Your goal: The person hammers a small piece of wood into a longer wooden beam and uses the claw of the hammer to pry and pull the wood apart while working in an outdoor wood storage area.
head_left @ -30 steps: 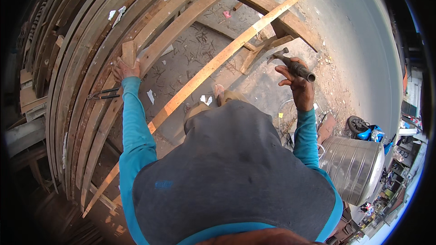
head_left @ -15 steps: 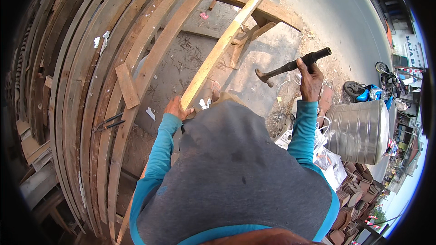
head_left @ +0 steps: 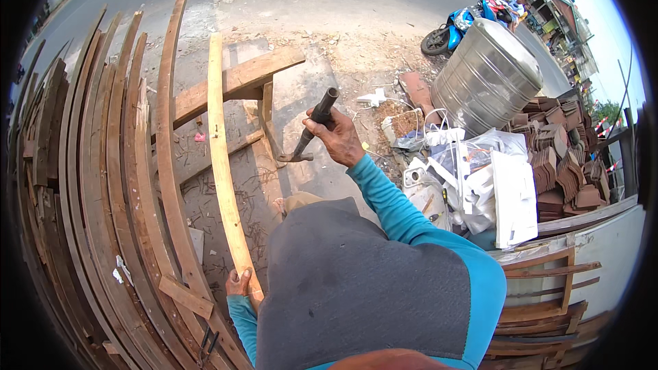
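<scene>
My right hand [head_left: 338,139] is closed around the black grip of a claw hammer [head_left: 301,144], whose head hangs down, apart from any wood. Lower left, my left hand [head_left: 238,283] is wrapped around the near end of a long pale wooden plank [head_left: 221,151]. Dark nails or nail holes dot the plank's face. Its far part lies across a wooden trestle [head_left: 260,72] made of rough beams. A pair of pincers [head_left: 207,344] rests on the boards left of my left hand, next to a short wood offcut [head_left: 186,296].
Long weathered boards [head_left: 123,233] are stacked along the left. Many nails litter the ground by the trestle. To the right stand a dented metal tank [head_left: 490,79], white plastic bags [head_left: 473,178], stacked roof tiles [head_left: 558,157] and a blue motorbike [head_left: 458,27]. A road runs beyond.
My view has swung to the right. The hammer has come inward and lower, nearer the plank, its head now pointing down. My left hand keeps hold of the plank.
</scene>
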A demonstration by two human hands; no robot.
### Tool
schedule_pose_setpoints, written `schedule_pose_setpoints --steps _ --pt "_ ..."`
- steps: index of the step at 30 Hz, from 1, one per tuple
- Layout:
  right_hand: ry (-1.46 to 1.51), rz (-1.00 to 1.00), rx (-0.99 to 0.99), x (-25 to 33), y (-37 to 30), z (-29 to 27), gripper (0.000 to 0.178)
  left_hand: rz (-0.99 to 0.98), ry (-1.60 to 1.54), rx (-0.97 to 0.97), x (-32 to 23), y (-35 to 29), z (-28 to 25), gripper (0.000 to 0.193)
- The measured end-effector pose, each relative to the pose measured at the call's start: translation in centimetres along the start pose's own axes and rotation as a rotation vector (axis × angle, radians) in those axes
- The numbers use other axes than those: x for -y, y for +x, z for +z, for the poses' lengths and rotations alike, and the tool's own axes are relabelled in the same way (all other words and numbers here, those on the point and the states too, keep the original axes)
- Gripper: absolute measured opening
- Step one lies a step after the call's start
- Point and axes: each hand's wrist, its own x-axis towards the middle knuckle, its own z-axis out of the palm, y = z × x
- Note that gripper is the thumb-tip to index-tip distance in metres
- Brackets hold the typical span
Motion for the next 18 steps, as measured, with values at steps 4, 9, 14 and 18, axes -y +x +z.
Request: schedule_pose_setpoints --steps 4,9,14,18 --pt "-0.057 0.026 -0.003 1.5 -1.8 -0.9 0.033 0.059 0.068 -0.028 0.6 0.6 0.2 0.051" --pt "-0.051 -0.001 0.063 -1.5 -3.5 1.2 0.029 0.117 0.118 -0.173 0.6 -0.4 0.9 0.051" --pt "-0.088 0.031 0.112 -3.9 -4.8 4.2 0.026 0.138 0.287 -0.356 -4.6 -3.4 3.8 0.054" --pt "-0.103 0.039 0.151 -2.8 -6.0 7.5 0.032 0.144 0.396 -0.482 -3.1 -3.6 6.0 0.060"
